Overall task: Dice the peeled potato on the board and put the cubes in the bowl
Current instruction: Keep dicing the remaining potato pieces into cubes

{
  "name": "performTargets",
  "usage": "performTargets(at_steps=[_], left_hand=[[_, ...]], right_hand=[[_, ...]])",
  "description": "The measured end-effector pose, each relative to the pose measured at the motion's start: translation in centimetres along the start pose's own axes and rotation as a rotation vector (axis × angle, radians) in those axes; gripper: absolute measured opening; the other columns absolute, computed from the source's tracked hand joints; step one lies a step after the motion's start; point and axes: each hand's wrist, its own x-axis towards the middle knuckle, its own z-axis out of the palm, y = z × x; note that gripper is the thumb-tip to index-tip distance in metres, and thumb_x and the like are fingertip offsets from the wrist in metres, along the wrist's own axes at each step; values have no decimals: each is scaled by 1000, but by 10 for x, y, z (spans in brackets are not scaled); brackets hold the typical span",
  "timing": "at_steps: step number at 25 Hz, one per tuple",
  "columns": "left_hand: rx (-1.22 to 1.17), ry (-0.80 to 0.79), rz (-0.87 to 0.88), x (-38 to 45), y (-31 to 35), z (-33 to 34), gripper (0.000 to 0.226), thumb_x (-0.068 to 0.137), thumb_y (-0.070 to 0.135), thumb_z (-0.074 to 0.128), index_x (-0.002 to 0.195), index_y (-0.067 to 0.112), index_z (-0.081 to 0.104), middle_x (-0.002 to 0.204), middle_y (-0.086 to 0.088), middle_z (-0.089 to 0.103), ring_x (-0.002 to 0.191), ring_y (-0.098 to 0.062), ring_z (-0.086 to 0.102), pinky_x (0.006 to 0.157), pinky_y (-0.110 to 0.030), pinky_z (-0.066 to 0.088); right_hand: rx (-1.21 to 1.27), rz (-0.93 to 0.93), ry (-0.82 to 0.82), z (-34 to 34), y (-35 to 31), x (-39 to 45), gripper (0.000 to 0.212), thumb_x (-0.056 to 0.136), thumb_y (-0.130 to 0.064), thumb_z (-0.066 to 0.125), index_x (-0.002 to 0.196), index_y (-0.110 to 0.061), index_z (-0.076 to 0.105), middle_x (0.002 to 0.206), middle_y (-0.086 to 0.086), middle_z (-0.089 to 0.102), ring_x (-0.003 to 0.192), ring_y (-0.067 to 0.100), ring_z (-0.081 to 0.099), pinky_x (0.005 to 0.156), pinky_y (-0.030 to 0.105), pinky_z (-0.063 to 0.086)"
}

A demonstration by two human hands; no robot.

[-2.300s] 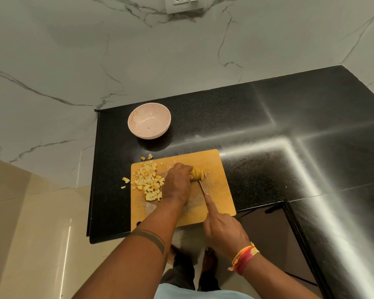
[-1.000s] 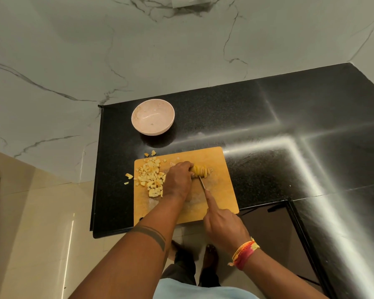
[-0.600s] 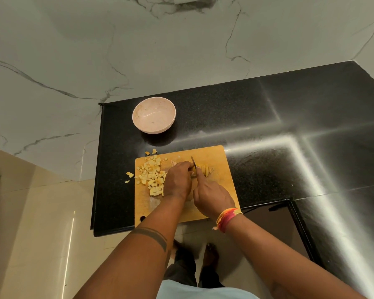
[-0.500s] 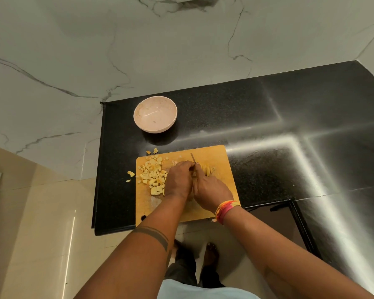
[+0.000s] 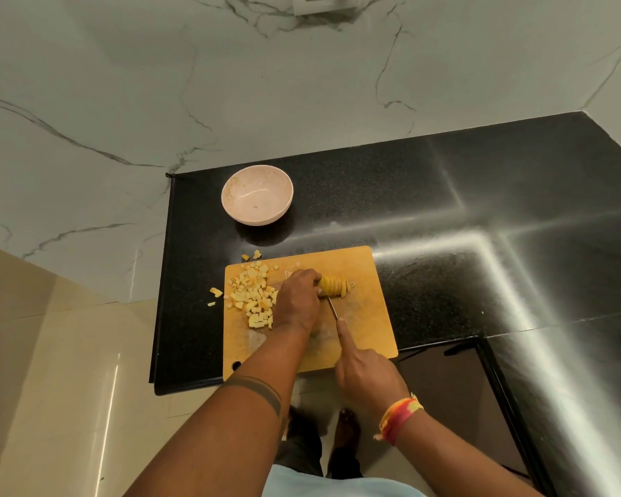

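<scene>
from the head camera i see the wooden cutting board [image 5: 366, 317] lying low in the middle of the frame on the black counter [image 5: 445, 209], its near edge reaching the counter's front edge. my left hand [image 5: 296, 303] sits on the board with fingers curled down over the left end of the potato piece [image 5: 334, 286], pinning it in place; the part that shows to the right of the fingers is already cut into a row of slices standing close together. my right hand [image 5: 364, 374] is lower in the frame, over the board's near edge, wrapped around the knife [image 5: 332, 307] handle with the index finger stretched along the spine of the blade. the thin blade runs up from that fingertip to the potato and meets it just right of my left fingertips. the handle itself is hidden inside the hand. left of my left hand a heap of potato cubes [image 5: 253, 299] covers the upper left part of the board, and a few cubes have strayed onto the counter past the board's left and top edges. the pale pink bowl [image 5: 257, 194] stands above the board, toward the upper left of the counter, well apart from the board, and i see no cubes in it. a coloured thread band [image 5: 398, 417] circles my right wrist.
</scene>
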Motion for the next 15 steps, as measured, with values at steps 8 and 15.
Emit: performTargets(at_steps=[8,15], left_hand=[[7,26,34,-4,-6,-3,19,95,10,64,112,14,73,111,-5,69,97,-21,62,82,-31,50],[-36,27,8,-1,-8,-2,17,98,15,59,105,17,74,106,-3,70,89,-17,59,77,-30,50]], right_hand=[[48,-20,121,-18,-17,17,69,102,-26,36,163,-28,2,66,-1,49,54,17,45,50,35,31],[69,-62,99,-27,-32,48,63,104,-23,32,163,-21,9,79,2,56,61,17,51,55,36,38]])
